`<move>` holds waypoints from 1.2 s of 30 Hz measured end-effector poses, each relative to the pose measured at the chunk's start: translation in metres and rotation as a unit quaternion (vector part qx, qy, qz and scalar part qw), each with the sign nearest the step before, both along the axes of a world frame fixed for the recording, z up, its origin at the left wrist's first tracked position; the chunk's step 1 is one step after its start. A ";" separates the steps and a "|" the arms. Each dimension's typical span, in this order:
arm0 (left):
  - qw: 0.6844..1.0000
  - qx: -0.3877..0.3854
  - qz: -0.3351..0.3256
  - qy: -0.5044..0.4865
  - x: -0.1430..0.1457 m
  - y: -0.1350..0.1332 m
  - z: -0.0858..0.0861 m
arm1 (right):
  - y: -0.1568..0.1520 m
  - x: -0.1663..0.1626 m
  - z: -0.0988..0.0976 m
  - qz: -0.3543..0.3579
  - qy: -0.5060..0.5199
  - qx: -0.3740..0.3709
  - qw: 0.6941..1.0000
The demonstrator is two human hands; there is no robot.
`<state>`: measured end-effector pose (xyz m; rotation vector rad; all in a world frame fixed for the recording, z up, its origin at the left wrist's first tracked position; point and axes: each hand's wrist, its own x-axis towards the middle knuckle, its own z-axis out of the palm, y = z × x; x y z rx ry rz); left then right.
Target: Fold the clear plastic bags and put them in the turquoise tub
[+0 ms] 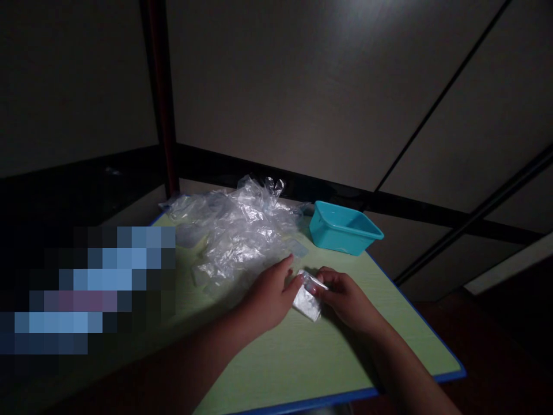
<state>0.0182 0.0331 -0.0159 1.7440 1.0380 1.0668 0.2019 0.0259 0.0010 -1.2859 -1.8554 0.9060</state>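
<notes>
A small clear plastic packet (307,301) lies on the pale green table (302,363) between my two hands. My left hand (270,297) rests on the table with its fingers and thumb pinching the packet's left edge. On the other side, my right hand (345,297) has its fingers curled over the packet's right end. A heap of crumpled clear plastic bags (233,230) sits just beyond my left hand.
A turquoise plastic tub (343,229) stands at the table's far right corner. The table has a blue rim, with its right edge (415,311) close to my right hand. Dark wall panels rise behind. A blurred-out area covers the left side.
</notes>
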 end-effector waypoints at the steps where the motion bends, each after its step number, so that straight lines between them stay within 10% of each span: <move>1: 0.999 -0.029 -0.014 -0.039 0.000 0.002 0.001 | -0.001 -0.001 0.002 0.002 0.012 0.004 1.000; 20: 0.913 -0.256 -0.071 -0.311 -0.005 0.001 0.014 | -0.005 -0.005 0.009 -0.047 0.225 -0.054 0.972; 36: 0.896 -0.267 -0.096 -0.342 -0.004 -0.002 0.013 | -0.007 -0.016 0.006 0.031 0.294 -0.081 0.952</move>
